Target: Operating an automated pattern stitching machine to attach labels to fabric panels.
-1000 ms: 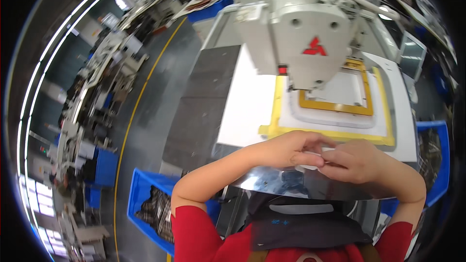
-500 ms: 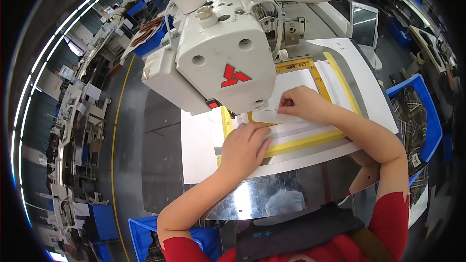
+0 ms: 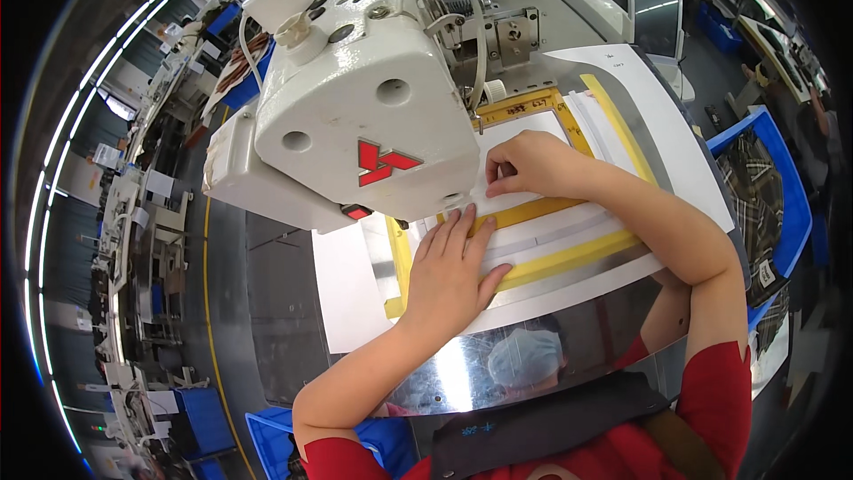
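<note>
My left hand (image 3: 453,271) lies with its fingers spread on the near part of a flat sewing template (image 3: 569,260), a white and clear sheet edged with yellow strips. Its fingertips reach under the front of a large white sewing machine head (image 3: 364,124). My right hand (image 3: 538,164) is pinched, thumb against forefinger, over the white middle of the template, right of the machine head. What the pinch holds is too small to make out. A mustard-yellow inner frame (image 3: 533,213) surrounds that white middle. The machine head hides the needle area.
Under the template is a shiny metal table plate (image 3: 533,347). A blue bin of plaid cloth (image 3: 791,204) stands at the right, another blue bin (image 3: 271,431) at the lower left. A screen (image 3: 656,18) stands at the far right. Other workstations line the left aisle.
The view has shifted closer to the machine. My left hand has flattened and spread its fingers on the template. A thin thread-like line by my right fingertips earlier is not discernible now.
</note>
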{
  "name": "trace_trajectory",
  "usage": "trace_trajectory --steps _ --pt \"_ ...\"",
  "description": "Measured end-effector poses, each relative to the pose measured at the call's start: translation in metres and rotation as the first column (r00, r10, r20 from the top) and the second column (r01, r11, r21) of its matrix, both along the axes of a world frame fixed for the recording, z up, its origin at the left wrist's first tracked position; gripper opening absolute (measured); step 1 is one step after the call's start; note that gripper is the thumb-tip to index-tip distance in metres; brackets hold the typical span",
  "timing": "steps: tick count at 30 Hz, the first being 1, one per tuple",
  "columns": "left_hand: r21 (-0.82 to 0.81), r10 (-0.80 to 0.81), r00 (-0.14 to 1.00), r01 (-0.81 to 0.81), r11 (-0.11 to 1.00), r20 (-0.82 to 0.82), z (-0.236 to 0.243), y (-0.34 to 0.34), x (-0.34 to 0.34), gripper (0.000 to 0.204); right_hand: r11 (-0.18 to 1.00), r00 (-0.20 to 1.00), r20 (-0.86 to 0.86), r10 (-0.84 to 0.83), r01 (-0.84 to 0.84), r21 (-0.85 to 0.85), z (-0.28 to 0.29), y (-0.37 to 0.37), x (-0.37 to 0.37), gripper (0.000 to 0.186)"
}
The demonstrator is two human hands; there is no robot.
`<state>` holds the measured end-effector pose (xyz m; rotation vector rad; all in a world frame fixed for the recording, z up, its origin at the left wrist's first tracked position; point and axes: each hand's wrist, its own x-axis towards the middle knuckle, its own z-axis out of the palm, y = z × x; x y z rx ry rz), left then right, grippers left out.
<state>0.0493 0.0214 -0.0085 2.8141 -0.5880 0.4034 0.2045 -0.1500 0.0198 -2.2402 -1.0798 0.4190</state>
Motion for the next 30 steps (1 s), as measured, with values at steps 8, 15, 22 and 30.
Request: trace_trajectory --steps 8,15,22,30 --pt "0.043 0.023 1.000 -0.023 0.999 0.008 0.002 0.000 -0.001 0.056 0.983 0.983 0.017 -0.181 0.181 0.013 -0.006 -0.061 -0.007 0.025" --pt "0.028 0.025 1.000 -0.025 0.999 -0.012 0.001 0.001 -0.001 0.057 0.922 0.928 -0.012 -0.373 0.369 -0.113 0.007 -0.071 -0.019 0.023" --pt "0.008 0.022 0.999 -0.022 1.000 0.023 0.000 0.003 0.000 0.054 0.941 0.869 0.373 -0.326 0.337 0.038 -0.005 -0.078 -0.002 0.025" --pt "0.012 0.021 0.997 -0.022 1.000 0.070 -0.006 0.001 0.001 0.053 0.984 0.991 0.132 0.003 -0.026 0.178 -0.030 0.030 -0.005 0.019"
